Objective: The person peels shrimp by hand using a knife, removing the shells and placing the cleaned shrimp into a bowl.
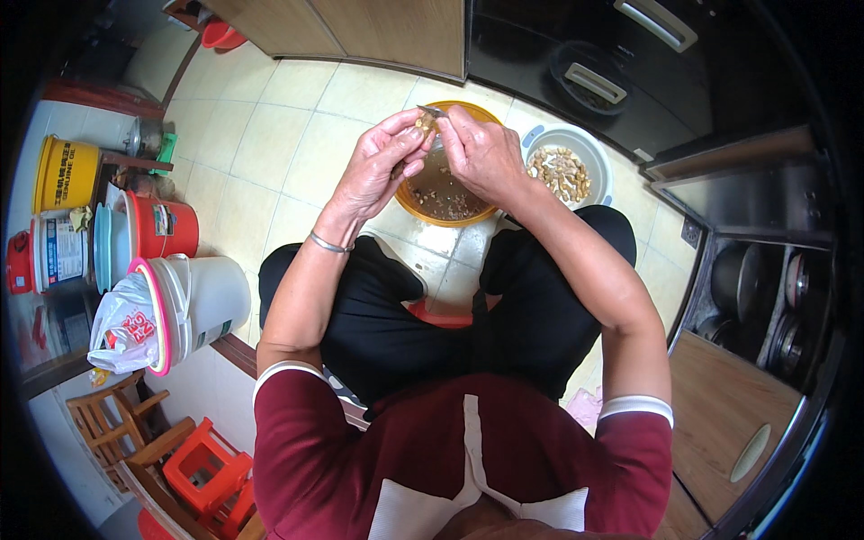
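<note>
My left hand [378, 155] grips a knobbly, yellowish-brown root piece [426, 123], which looks like ginger, between thumb and fingers. In my right hand [484, 154] is a small dark blade [432, 111], its edge against the piece; the handle is hidden by my fingers. Both hands are over a yellow basin [413, 208] of murky brown water with bits of peel or scraps in it. To the right of it stands a grey-white basin [603, 158] with grey handles, holding many similar root pieces [559, 174].
Both basins stand on the tiled floor [290, 148] between my knees and dark glossy cabinet fronts [520, 61]. At left are a white bucket [219, 297], a red bucket [177, 226] and a yellow bucket [67, 174]. Pots [736, 280] sit on open shelves at right. Red plastic stools [206, 466] are at lower left.
</note>
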Motion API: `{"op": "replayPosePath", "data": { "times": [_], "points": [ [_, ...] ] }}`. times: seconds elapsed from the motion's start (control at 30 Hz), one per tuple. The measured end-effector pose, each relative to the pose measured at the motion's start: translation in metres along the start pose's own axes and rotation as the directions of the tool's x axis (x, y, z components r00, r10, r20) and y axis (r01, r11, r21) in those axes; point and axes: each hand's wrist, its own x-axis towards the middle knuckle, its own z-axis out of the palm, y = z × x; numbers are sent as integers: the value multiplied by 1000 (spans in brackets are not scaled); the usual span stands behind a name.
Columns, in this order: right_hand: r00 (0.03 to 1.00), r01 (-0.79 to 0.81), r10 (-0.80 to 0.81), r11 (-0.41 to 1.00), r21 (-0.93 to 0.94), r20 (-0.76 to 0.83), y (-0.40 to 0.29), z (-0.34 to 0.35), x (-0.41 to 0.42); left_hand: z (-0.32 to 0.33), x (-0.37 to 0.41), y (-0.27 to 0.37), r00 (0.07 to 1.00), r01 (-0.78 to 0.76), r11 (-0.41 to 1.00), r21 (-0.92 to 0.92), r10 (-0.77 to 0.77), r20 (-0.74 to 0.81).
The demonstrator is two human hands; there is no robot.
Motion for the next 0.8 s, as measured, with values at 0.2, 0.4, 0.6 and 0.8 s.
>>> {"op": "replayPosePath", "data": {
  "times": [0.2, 0.4, 0.6, 0.8],
  "points": [
    [1000, 21, -21, 1000, 13, -17, -4, 1, -4, 1, 1, -5, 1000, -8, 996, 85, 10, -23],
    [999, 35, -35, 999, -10, -3, -3, 2, -2, 3, 1, -3, 999, -47, 989, 143, 46, 11],
    [1000, -9, 9, 999, -35, 10, -1, -1, 1, 6, 0, -3, 998, -48, 983, 175, 56, -41],
    [1000, 30, -30, 1000, -8, 2, -3, 2, -5, 0, 3, -6, 999, -51, 997, 64, 50, 14]
  ]
}}
